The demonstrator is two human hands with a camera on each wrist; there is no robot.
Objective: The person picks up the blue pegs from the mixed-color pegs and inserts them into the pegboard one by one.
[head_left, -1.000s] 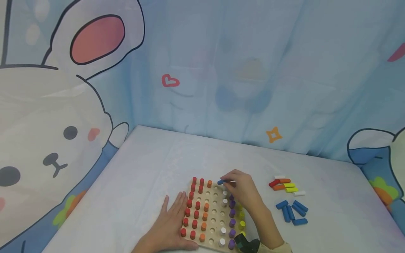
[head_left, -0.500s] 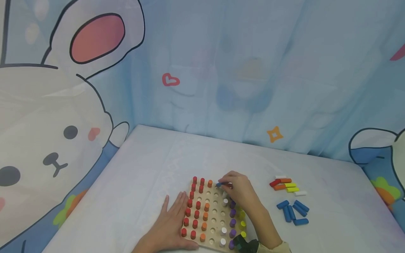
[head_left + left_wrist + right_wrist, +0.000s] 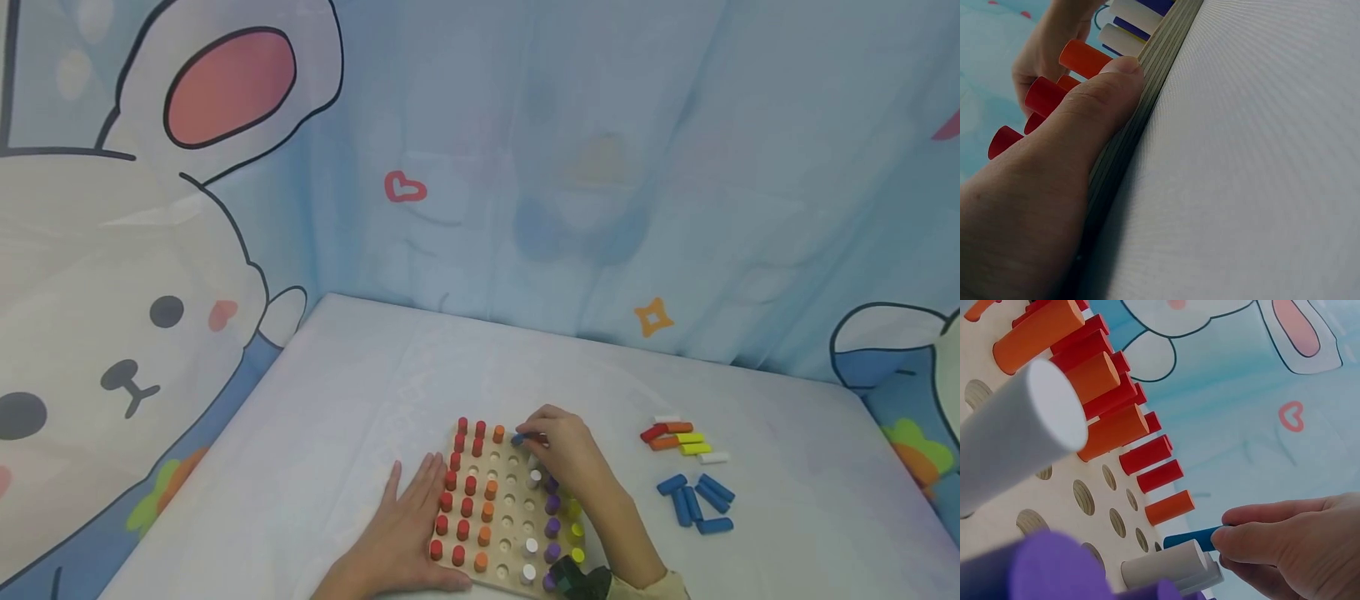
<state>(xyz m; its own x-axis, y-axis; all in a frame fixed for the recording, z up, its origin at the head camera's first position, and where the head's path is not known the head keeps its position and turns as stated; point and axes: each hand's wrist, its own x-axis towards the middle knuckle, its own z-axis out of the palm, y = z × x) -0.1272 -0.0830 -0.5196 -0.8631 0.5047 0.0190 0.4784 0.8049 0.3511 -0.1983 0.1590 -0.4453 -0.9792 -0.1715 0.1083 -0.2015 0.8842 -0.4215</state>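
Note:
A wooden pegboard (image 3: pixel 517 538) lies on the white-covered table with rows of coloured pegs upright in its holes. My left hand (image 3: pixel 408 529) rests along its left side with straight fingers; the thumb (image 3: pixel 1097 103) presses the near edge. At the board's far edge my right hand (image 3: pixel 570 454) pinches a blue peg (image 3: pixel 1188 538) between thumb and fingers. That peg's lower end is at a hole between an orange peg (image 3: pixel 1170 507) and a white peg (image 3: pixel 1163 562); how deep it sits I cannot tell. Red pegs (image 3: pixel 462 529) stand on the left, purple pegs (image 3: pixel 552 527) on the right.
Several loose blue pegs (image 3: pixel 681 507) lie on the table right of the board. Behind them is a small pile of red, orange, yellow and white pegs (image 3: pixel 663 444). A cartoon-printed curtain (image 3: pixel 480 208) hangs behind the table.
My right hand has brought the blue peg slightly down and nearer, from above the board's far edge to the hole, and tilted it. The left hand has stayed in place.

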